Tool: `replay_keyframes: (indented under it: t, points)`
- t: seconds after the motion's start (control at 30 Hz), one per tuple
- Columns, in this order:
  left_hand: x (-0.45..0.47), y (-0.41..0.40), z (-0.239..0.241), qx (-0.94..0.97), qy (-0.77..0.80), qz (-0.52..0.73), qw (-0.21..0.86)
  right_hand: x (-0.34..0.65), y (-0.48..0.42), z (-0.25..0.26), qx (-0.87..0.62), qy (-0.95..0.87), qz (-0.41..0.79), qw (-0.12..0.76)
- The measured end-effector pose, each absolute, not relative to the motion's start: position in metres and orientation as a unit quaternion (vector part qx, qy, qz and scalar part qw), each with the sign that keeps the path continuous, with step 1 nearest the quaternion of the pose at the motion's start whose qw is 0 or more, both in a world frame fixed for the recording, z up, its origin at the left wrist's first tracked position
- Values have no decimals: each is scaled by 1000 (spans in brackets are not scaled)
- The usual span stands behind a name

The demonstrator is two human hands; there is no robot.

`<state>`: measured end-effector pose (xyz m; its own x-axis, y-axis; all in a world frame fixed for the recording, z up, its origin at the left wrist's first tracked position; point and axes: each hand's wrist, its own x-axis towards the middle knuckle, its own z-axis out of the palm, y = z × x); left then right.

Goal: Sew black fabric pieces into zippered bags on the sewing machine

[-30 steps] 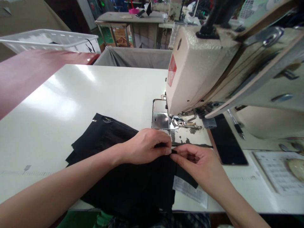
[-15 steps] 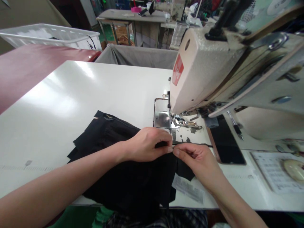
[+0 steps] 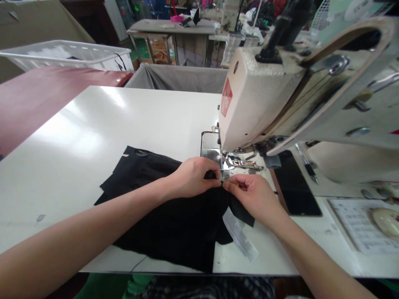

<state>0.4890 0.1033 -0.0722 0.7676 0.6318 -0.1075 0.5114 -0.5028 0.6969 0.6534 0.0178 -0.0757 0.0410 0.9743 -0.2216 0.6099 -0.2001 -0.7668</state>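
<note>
Black fabric (image 3: 174, 232) lies over the white table in front of me, its far left corner near a small zipper piece. My left hand (image 3: 198, 176) pinches the fabric's upper right edge between thumb and fingertips. Right beside it, my right hand (image 3: 249, 191) pinches the same edge, the two sets of fingertips nearly touching. Just beyond them is the presser foot (image 3: 241, 162) of the sewing machine (image 3: 258, 91). From under the fabric's right side hangs a whitish printed label (image 3: 240, 236).
To the right lie a dark phone (image 3: 294, 182), a pen (image 3: 307, 164) and a printed sheet (image 3: 358, 224) with a round object on it. A white plastic basket (image 3: 77, 52) stands at the back left, beside a reddish padded surface (image 3: 62, 87).
Both hands have moved slightly away from me toward the presser foot, drawing the fabric along. The fabric's near edge now rests on the table, and the label has swung steeper.
</note>
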Motion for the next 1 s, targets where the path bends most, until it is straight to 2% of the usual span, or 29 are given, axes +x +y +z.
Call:
replay_keyframes:
  t: [0.07, 0.17, 0.27, 0.37, 0.47, 0.63, 0.83, 1.0]
  points:
    - [495, 109, -72, 868, 340, 68, 357, 656, 19, -74, -683, -647, 275, 197]
    - [503, 114, -70, 870, 372, 48, 320, 664, 13, -71, -667, -733, 64, 119]
    - [508, 117, -68, 873, 382, 36, 302, 673, 1, -70, -624, -767, -44, 142]
    - [510, 117, -67, 871, 387, 26, 302, 674, -9, -75, -554, -809, -20, 195]
    - [510, 116, -67, 868, 391, 28, 305, 668, -15, -84, -512, -844, 11, 159]
    - [509, 113, -71, 865, 393, 46, 308, 660, -20, -93, -535, -838, 11, 106]
    - [502, 108, -79, 873, 370, 105, 299, 659, -19, -95, -542, -830, -9, 132]
    - [507, 109, -76, 865, 389, 84, 307, 659, -23, -100, -535, -830, -20, 153]
